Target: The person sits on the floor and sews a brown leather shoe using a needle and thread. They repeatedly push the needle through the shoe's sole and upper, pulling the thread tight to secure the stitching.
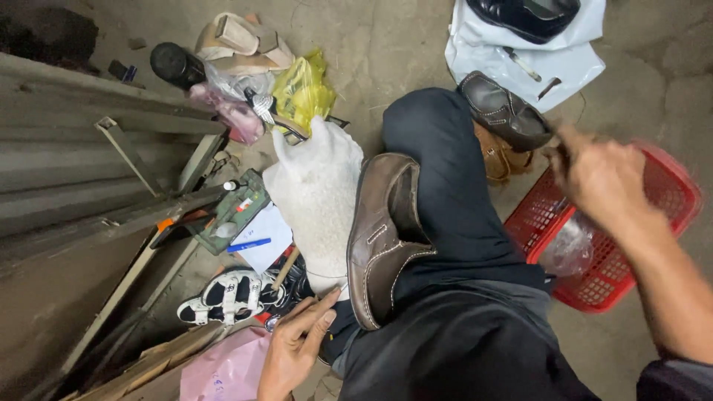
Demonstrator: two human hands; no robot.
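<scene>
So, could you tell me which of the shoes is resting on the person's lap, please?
The brown loafer with white stitching, lying along the thigh beside the left hand. The darker loafer, the black shoe and the white sandal lie on the floor.

The right hand [603,178] is motion-blurred, and the black shoe [529,15] is cut off.

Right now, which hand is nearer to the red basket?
Right. The right hand is above the red basket rim; the left hand is far away, beside the brown shoe.
</scene>
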